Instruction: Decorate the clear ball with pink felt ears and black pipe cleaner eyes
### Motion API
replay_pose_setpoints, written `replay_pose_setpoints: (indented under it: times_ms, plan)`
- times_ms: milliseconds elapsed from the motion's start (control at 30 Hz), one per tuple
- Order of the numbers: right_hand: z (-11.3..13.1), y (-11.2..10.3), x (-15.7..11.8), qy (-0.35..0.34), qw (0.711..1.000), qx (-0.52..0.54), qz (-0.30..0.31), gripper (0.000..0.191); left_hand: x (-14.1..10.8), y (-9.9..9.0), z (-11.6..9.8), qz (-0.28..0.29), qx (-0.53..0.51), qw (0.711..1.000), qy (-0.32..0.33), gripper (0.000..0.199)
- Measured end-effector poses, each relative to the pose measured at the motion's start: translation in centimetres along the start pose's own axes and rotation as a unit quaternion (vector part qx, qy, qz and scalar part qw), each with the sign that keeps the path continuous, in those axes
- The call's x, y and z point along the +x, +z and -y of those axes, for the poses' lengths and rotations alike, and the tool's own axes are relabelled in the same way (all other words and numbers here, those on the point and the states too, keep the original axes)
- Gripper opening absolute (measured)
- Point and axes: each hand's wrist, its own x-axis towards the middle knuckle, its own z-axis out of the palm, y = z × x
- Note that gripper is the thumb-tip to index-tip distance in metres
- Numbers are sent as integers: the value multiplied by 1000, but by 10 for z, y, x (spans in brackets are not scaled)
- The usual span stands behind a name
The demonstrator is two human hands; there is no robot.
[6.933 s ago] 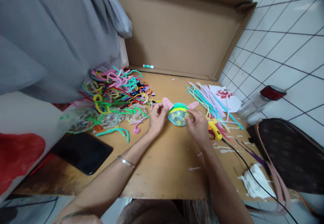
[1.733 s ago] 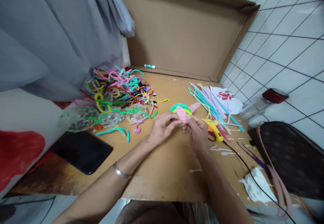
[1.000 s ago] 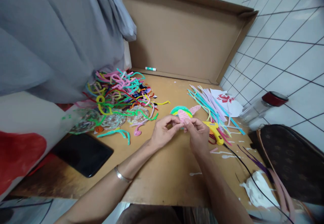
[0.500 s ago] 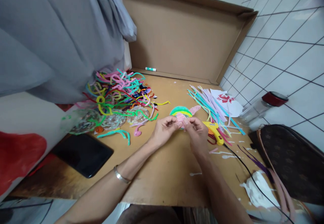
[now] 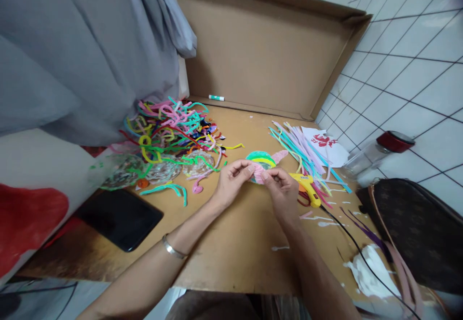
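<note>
Brown tabletop | left hand, right hand both pinching pink piece | right no longer on green-rimmed disc

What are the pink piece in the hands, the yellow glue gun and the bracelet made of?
Pink piece: maybe matte, fuzzy pipe cleaner, going by its soft-looking, ridged rows.
Yellow glue gun: probably hard plastic, with smooth, even colour.
Bracelet: likely polished metal, because it's silvery and catches bright light.

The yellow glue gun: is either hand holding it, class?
No, the yellow glue gun lies on the table, while the left hand and right hand both pinch the pink piece.
</note>
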Motion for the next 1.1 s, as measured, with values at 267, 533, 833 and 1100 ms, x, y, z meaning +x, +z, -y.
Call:
replay_pose_setpoints:
  times_ms: [267,533,833,1100]
  plan:
    - [1,3,-3,6,1000,5,6,17,-2,0,-7,-12,30,999,13,26]
    - [2,4,-1,17,1000,20,-14,15,-1,2,0,3,-10,1000,3,31]
    - [6,6,0,33,998,36,-27,14,-2,3,0,1,-35,999,-29,27]
    - [6,6,0,46,998,30,-21,17,-2,4,-2,-21,-25,999,-42,28]
